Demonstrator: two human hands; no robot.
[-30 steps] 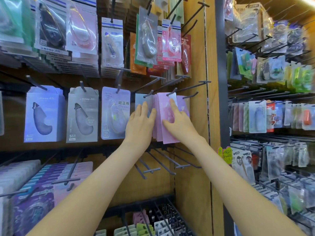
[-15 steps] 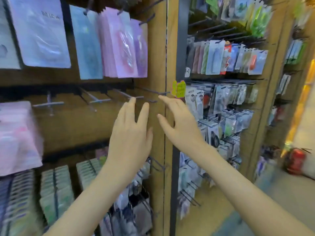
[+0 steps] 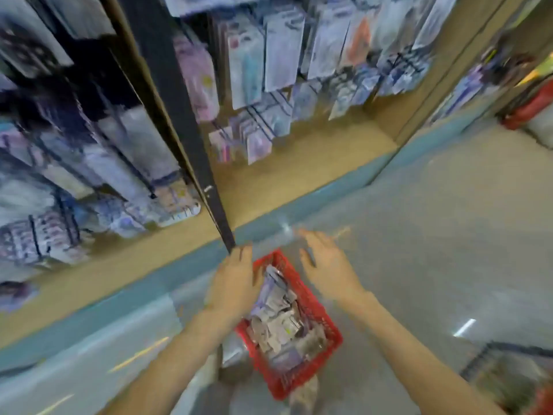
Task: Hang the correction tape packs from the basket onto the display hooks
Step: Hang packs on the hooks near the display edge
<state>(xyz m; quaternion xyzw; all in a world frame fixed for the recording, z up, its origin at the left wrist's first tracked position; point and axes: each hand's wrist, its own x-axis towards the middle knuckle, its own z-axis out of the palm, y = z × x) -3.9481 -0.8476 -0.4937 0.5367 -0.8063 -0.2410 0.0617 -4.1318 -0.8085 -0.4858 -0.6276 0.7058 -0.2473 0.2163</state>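
Here, near the lower middle of the frame, a red plastic lattice basket (image 3: 324, 317) sits on the pale grey floor (image 3: 419, 235), filled with a loose heap of white and lilac correction tape packs (image 3: 278, 313). Both bare hands hover above it and hold nothing. The left hand (image 3: 233, 283) has its fingers straight and together, and it covers the basket's left rim in the picture. The right hand (image 3: 326, 265) is spread with relaxed fingers, just right of the basket's far corner. Whether either hand touches the basket cannot be told through the blur. Across the upper half of the frame, rows of pale carded packs (image 3: 281, 46) hang on a wooden display panel (image 3: 314, 151), split by a black upright post (image 3: 176, 100) that runs down towards the left hand.
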